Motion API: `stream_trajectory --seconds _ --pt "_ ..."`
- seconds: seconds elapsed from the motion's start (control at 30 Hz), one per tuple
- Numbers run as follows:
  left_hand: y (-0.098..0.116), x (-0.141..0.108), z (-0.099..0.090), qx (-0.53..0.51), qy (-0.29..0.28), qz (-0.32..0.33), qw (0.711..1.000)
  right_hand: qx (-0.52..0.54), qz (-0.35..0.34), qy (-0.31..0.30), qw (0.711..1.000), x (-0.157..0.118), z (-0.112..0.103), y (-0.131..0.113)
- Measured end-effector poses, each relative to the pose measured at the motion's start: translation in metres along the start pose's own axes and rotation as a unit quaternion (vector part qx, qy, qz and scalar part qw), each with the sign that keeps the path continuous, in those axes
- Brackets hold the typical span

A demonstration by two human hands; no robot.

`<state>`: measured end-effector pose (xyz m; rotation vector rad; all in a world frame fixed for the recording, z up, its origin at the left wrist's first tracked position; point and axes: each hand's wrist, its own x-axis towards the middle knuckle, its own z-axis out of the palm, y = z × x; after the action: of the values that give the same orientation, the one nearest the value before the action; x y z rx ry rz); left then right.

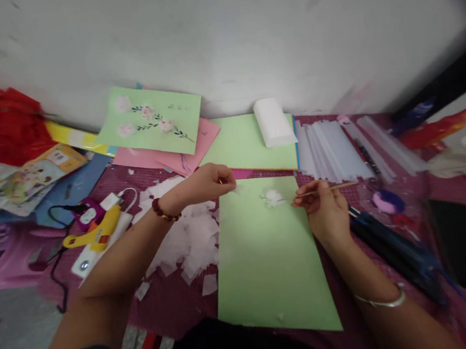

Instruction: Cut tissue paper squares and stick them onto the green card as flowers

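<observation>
A green sheet of paper [270, 266] lies in front of me, with a small white tissue flower [272, 197] near its top. My left hand [216, 181] is pinched over the sheet's upper left corner; a faint whitish scrap shows by its fingertips, too blurred to make out. My right hand [326, 208] holds a thin wooden stick [342, 185] between thumb and fingers, right of the flower. Torn white tissue pieces [189, 236] are piled beside the sheet, partly behind my left forearm.
A green card with tissue flowers [158, 121] leans at the back left. Behind the sheet is a tissue stack [273, 121]. A yellow glue gun [99, 230] and power strip lie left; clear strips [332, 151] and a dark tool [395, 251] lie right.
</observation>
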<state>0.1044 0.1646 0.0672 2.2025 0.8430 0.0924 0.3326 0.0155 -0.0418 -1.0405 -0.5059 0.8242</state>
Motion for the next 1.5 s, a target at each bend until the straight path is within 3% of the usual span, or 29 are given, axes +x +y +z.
stream_trajectory --seconds 0.1,0.23,0.33,0.5,0.6,0.7,0.77,0.9,1.03,1.1,1.17,1.23,1.27,1.37,1.5 --pt "0.012 0.015 0.023 -0.071 -0.053 0.043 0.995 -0.03 -0.01 -0.009 0.999 -0.001 -0.002 0.0" --pt "0.007 0.04 0.053 -0.114 -0.01 0.084 0.99 -0.069 -0.006 -0.011 0.998 -0.003 -0.004 0.001" --pt "-0.003 0.052 0.062 -0.115 0.008 0.076 0.99 -0.086 -0.003 -0.029 0.996 -0.003 -0.003 0.003" --pt "-0.018 0.051 0.049 -0.044 0.016 0.049 0.998 -0.108 -0.001 -0.043 0.993 -0.003 -0.002 0.007" --pt "-0.021 0.048 0.043 0.012 0.021 0.111 0.994 -0.118 0.001 -0.046 0.992 -0.002 0.0 0.009" --pt "-0.02 0.048 0.051 0.031 -0.046 0.194 0.979 -0.125 0.002 -0.044 0.991 -0.001 0.001 0.009" --pt "-0.018 0.05 0.061 0.03 -0.086 0.204 0.975 -0.122 0.002 -0.041 0.992 -0.001 0.002 0.009" --pt "-0.021 0.054 0.067 0.023 -0.109 0.146 0.983 -0.106 0.01 -0.033 0.994 0.0 0.001 0.01" --pt "-0.032 0.049 0.042 0.064 -0.171 0.084 0.98 -0.095 0.018 -0.027 0.995 0.002 0.0 0.01" --pt "-0.037 0.044 0.029 0.169 -0.126 0.039 0.977 -0.085 0.019 -0.021 0.996 0.001 0.0 0.009" --pt "-0.036 0.04 0.021 0.299 0.0 -0.003 0.954 -0.072 0.016 -0.013 0.997 0.001 0.0 0.007" --pt "-0.03 0.038 0.02 0.358 0.105 0.002 0.928 -0.072 0.015 -0.012 0.997 0.0 0.0 0.005" --pt "-0.025 0.037 0.022 0.349 0.129 0.023 0.928 -0.078 0.016 -0.015 0.997 -0.001 0.0 0.005" --pt "-0.009 0.036 0.03 0.233 0.132 0.104 0.958 -0.104 0.017 -0.026 0.994 -0.002 0.0 0.005" --pt "0.004 0.034 0.039 0.059 0.032 0.143 0.987 -0.119 0.02 -0.041 0.992 -0.001 0.0 0.008"
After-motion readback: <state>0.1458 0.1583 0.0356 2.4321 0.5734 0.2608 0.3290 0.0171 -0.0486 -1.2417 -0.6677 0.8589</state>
